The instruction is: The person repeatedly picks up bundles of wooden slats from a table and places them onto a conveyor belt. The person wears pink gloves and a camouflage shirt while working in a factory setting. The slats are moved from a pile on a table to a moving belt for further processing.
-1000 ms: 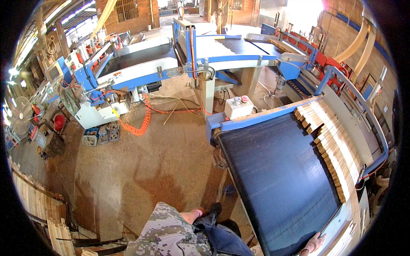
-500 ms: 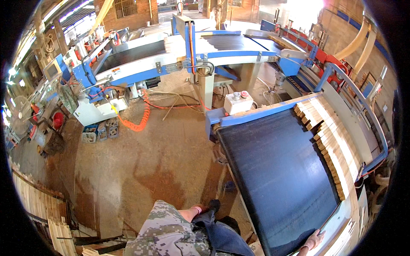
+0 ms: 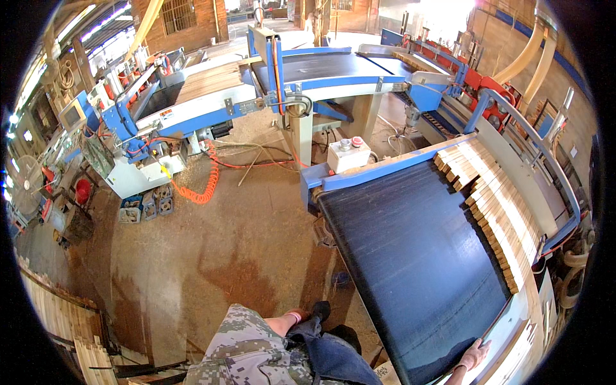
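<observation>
The right hand (image 3: 473, 355) rests at the near right, back upward, fingers (image 3: 482, 346) loosely extended toward the far right. Its forearm (image 3: 456, 378) slants in from the near edge. 1 bare lower leg (image 3: 280, 325) shows left of it.

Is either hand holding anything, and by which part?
Nothing seen held: the right hand rests at the edge of the black belt; the left hand is out of view.

Definitely a woodworking shop I'm standing in, more factory floor than garage: wide black conveyor belt (image 3: 410, 256) with wooden strips (image 3: 504, 218) lined up along one side, blue-framed machinery (image 3: 340, 84) curving past, an orange coiled hose (image 3: 210, 186), fat beige ducts (image 3: 543, 67) overhead, brick wall (image 3: 210, 22) behind.
</observation>
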`<state>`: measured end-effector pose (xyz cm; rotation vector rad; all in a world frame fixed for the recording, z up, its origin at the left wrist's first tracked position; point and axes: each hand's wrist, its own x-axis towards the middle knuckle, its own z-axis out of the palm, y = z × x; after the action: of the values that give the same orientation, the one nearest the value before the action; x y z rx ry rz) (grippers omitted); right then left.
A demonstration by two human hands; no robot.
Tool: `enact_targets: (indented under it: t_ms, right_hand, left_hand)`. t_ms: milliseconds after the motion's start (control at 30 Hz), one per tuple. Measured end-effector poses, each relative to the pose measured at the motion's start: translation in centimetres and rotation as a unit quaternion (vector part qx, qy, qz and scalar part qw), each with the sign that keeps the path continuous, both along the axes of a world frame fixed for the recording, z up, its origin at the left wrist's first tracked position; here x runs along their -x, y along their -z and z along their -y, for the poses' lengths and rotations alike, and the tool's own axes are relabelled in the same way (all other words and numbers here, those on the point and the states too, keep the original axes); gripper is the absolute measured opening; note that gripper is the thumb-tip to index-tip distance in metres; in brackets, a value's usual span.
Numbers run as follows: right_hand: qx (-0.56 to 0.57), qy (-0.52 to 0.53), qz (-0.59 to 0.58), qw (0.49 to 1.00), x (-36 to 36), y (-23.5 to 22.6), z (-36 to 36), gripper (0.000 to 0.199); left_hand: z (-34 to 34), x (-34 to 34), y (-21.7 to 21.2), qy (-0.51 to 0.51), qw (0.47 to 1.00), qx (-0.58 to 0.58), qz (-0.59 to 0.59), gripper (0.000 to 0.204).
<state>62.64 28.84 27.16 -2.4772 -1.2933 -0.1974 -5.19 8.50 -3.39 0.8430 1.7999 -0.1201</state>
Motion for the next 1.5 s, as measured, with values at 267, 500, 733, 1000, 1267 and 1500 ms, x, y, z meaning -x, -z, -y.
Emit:
enact_targets:
  t_ms: [267, 500, 733, 1000, 1267, 1500]
  right_hand:
    - [0.021, 0.027, -0.003, 0.999, -0.1, -0.2, 0.1, 0.067]
    - [0.009, 0.011, -0.004, 1.0, -0.5, 0.2, 0.0, 0.069]
    - [0.019, 0.023, 0.001, 1.0, -0.3, -0.3, 0.6, 0.069]
    - [0.02, 0.033, 0.006, 0.999, 0.1, -1.7, 1.3, 0.068]
    - [0.019, 0.03, 0.006, 0.999, 0.4, -1.4, 1.3, 0.067]
    - [0.018, 0.038, -0.01, 0.999, 2.3, -2.2, 0.9, 0.065]
  left_hand:
    - [-0.4, -0.8, -3.3, -0.014, 1.0, 0.022, 0.007, 0.074]
    - [-0.4, -0.5, -0.8, 0.001, 1.0, -0.002, -0.005, 0.076]
    - [-0.8, -0.9, -4.1, 0.026, 1.0, 0.0, 0.003, 0.074]
    - [-1.1, -1.2, -4.0, 0.085, 0.996, -0.002, 0.018, 0.069]
    - [-1.2, -0.9, -1.6, 0.097, 0.995, -0.003, 0.009, 0.067]
    - [-0.4, -0.6, -2.3, 0.131, 0.989, -0.048, -0.041, 0.056]
